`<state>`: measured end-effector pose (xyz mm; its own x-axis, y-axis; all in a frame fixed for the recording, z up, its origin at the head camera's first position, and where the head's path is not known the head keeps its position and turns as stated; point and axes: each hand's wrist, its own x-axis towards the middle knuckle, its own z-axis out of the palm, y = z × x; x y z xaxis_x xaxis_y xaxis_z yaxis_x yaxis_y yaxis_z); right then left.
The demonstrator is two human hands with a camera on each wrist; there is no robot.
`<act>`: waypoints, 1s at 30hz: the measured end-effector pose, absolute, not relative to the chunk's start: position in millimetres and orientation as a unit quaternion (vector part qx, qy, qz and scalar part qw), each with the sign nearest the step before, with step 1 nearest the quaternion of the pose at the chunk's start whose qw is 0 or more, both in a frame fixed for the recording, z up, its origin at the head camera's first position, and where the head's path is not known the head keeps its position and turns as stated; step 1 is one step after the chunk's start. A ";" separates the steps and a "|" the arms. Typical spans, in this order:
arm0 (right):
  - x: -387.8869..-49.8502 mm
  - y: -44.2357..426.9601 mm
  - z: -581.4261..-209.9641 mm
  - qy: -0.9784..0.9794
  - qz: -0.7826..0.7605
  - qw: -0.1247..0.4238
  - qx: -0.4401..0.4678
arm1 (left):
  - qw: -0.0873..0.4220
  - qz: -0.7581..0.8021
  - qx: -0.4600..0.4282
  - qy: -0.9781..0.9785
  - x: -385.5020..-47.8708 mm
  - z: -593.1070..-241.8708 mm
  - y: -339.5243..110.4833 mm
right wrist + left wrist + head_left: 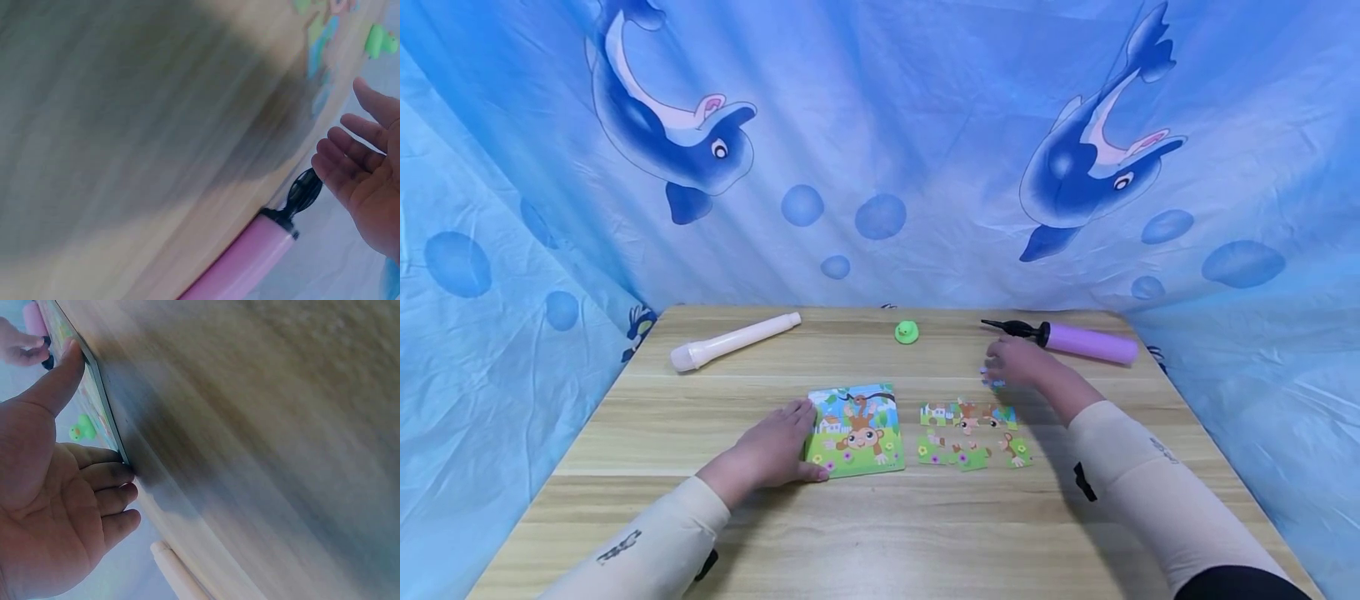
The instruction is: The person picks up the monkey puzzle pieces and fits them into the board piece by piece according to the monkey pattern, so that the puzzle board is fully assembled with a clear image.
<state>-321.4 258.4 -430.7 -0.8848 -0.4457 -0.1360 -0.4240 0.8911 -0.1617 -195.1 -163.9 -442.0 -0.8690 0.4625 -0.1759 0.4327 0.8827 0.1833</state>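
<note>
A square monkey picture board [856, 431] lies flat left of the table's middle. My left hand [781, 442] rests at its left side; in the left wrist view, the thumb and fingertips [119, 472] touch its edge. Several monkey puzzle pieces [970, 457] lie to the right of the board in loose rows with gaps. My right hand [1021, 362] hovers beyond those rows, near a separate blue puzzle piece [992, 383] partly hidden below it. Its fingers are loosely extended and hold nothing in the right wrist view.
A purple hand pump [1090, 342] with a black nozzle lies at the back right, close behind my right hand. At the back middle sits a green toy duck [906, 332]. A white plastic tube [737, 342] lies back left. A dolphin-print curtain [880, 125] surrounds the table.
</note>
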 end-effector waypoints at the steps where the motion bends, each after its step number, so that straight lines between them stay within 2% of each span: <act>1: -321.2 260.9 -432.7 0.968 -0.066 0.093 -0.223 | 0.107 0.070 0.232 0.964 -194.8 -442.1 -164.0; 5: -319.8 265.7 -440.6 0.964 -0.081 0.105 -0.231 | 0.108 0.076 0.230 0.964 -193.6 -441.4 -164.0; 18: -318.3 259.7 -446.1 0.960 -0.078 0.071 -0.258 | 0.109 0.070 0.231 0.964 -194.0 -441.5 -163.3; 30: -316.7 213.5 -440.2 0.952 -0.091 0.033 -0.291 | 0.104 0.061 0.235 0.964 -195.8 -442.6 -164.6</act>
